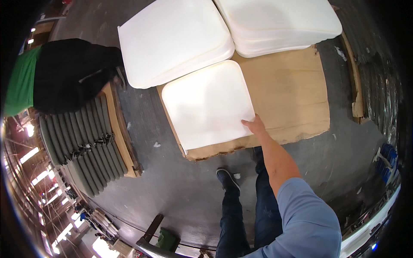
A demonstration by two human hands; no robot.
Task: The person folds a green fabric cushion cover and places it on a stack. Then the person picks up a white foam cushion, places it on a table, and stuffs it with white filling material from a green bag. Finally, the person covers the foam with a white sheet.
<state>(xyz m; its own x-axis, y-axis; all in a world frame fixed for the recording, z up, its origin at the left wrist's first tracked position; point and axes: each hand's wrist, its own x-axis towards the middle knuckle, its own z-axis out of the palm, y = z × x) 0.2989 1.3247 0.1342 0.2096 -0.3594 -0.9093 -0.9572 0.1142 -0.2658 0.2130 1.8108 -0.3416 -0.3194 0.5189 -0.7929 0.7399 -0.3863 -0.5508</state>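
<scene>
The right hand grips a white pad by its near right corner, thumb on top. The pad is over brown cardboard, beside two white stacks.

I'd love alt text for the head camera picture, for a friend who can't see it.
A person's right hand touches the near right corner of a white, round-cornered slab lying on brown cardboard. Beyond it sit two white stacks, one left and one right; at far left, a co-worker in green and black is beside grey padded pieces.
</scene>
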